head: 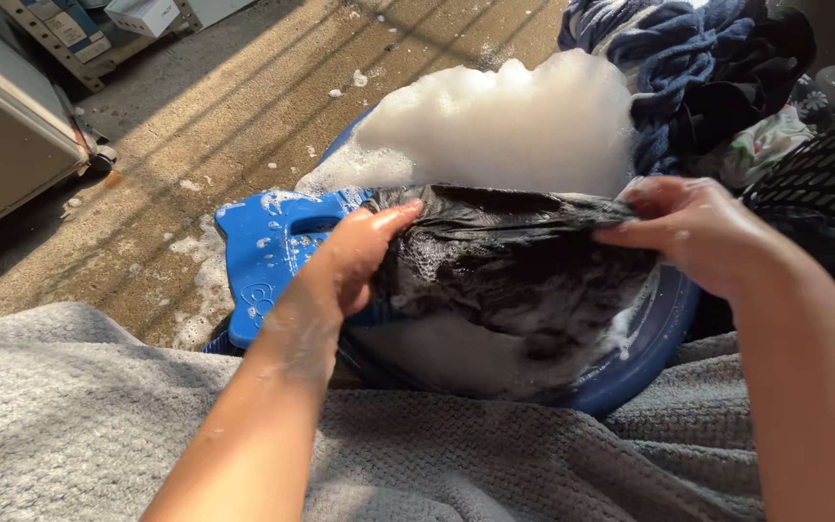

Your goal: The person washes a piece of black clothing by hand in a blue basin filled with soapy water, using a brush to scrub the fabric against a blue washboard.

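A wet black garment (pixel 509 266), streaked with suds, is stretched between my two hands above a blue wash basin (pixel 645 353). My left hand (pixel 355 256) grips its left edge, fingers curled over the top. My right hand (pixel 693 227) pinches its right edge. A tall heap of white foam (pixel 504 126) fills the far side of the basin. A blue plastic washboard handle (pixel 268 261) sticks out on the basin's left, just beside my left hand.
A grey towel (pixel 79 416) covers my lap in the foreground. A pile of dark blue and patterned laundry (pixel 698 68) lies at the back right, next to a black mesh basket (pixel 828 179). Concrete floor (pixel 224 106) with foam flecks stretches left toward a white cabinet (pixel 2 135).
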